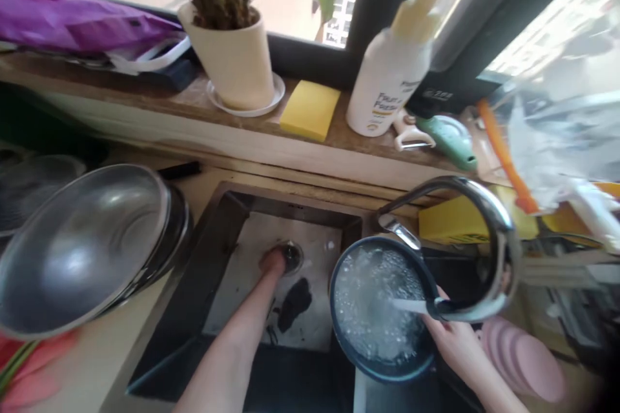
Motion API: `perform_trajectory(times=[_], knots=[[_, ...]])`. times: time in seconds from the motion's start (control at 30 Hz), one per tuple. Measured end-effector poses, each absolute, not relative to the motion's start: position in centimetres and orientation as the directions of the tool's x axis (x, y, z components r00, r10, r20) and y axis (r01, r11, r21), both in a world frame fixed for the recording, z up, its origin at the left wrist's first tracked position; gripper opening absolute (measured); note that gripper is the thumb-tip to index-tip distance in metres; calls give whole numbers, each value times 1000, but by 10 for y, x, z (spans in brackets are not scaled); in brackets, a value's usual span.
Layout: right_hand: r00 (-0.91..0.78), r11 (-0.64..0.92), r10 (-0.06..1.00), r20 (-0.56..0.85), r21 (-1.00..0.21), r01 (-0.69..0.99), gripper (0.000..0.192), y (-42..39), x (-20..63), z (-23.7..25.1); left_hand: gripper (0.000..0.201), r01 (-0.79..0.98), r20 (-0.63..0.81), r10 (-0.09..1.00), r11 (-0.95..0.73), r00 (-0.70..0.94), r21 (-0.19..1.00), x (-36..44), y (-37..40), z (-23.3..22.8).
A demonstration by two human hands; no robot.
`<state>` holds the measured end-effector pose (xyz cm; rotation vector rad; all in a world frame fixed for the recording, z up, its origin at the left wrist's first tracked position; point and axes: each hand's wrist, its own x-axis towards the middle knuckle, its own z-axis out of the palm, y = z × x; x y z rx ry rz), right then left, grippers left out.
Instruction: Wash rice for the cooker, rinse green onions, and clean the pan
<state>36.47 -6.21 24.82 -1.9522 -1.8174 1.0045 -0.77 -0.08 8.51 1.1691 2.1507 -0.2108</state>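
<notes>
My left hand (272,260) reaches down to the sink floor, right beside the metal drain (292,257); its fingers are too hidden and blurred to read. Near it on the pale sink bottom (232,300) lies a dark, wet clump (295,304). My right hand (448,329) grips a dark blue round pan (334,322) at its right side, partly behind the faucet's spout. From the chrome faucet (501,226) a stream of water (409,305) runs into the pan, where the water is bubbly.
Large metal bowls or pans (87,245) are stacked left of the sink. On the sill stand a potted plant (232,58), a yellow sponge (310,110), a white pump bottle (387,77) and a peeler (411,132). Pink round discs (537,368) sit at right.
</notes>
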Motion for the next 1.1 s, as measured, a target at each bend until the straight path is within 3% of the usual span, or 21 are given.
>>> perform_trajectory(times=[0.1, 0.2, 0.27, 0.33, 0.4, 0.5, 0.7, 0.73, 0.8, 0.87, 0.93, 1.0, 1.1], knots=[[-23, -120, 976, -218, -623, 773, 57, -63, 357, 256, 35, 773, -566, 762, 552, -315, 312, 13, -11, 122], [-63, -3, 992, -113, -507, 862, 71, -60, 357, 265, 51, 676, -528, 839, 466, -132, 572, 41, -36, 169], [-177, 120, 980, -91, -437, 891, 74, -53, 362, 271, 57, 453, -374, 927, 326, 17, 829, 58, -54, 198], [-313, 262, 948, -63, -407, 875, 74, -41, 368, 274, 59, 342, -230, 971, 193, 70, 919, 69, -66, 222], [-411, 365, 911, -27, -407, 837, 70, -25, 374, 274, 59, 340, -193, 979, 157, 73, 927, 77, -73, 238], [-450, 395, 893, -22, -442, 805, 60, 2, 377, 266, 56, 368, -239, 970, 204, 51, 907, 82, -74, 250], [-339, 180, 907, -250, -497, 849, 57, 16, 379, 251, 54, 386, -292, 956, 262, 22, 885, 89, -73, 261], [-309, 160, 922, -232, -500, 851, 56, 10, 379, 253, 55, 361, -320, 947, 292, 19, 886, 90, -74, 261], [-235, 183, 970, -58, -461, 869, 52, -4, 376, 262, 59, 266, -419, 906, 391, 55, 881, 93, -75, 262], [-296, 321, 947, 123, -381, 867, 45, -21, 363, 274, 63, 147, -513, 850, 496, 118, 856, 97, -76, 264], [-544, 546, 832, 106, -323, 773, 33, -34, 343, 285, 66, 58, -539, 829, 536, 152, 842, 101, -78, 267], [-781, 730, 622, -53, -321, 603, 22, -41, 318, 293, 68, 6, -516, 844, 521, 147, 854, 106, -80, 270], [-907, 842, 370, -203, -339, 419, 19, -43, 282, 289, 70, -20, -516, 848, 521, 120, 853, 112, -83, 272]])
